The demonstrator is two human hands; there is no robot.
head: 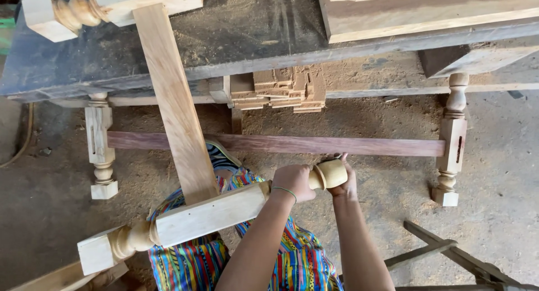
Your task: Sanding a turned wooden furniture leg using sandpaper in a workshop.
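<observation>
at frame centre: i held a turned wooden leg [208, 215].
left hand [293, 181]: wrapped round its neck.
right hand [343, 184]: cupped its rounded end.
behind: dusty workbench [236, 38].

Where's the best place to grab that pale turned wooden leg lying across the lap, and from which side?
Probably the narrow turned neck of the turned leg, just past its square block, from above. The left hand wraps there, while the right hand cups the rounded end knob. The square block's flat faces and corners fill the palm less well.
</observation>
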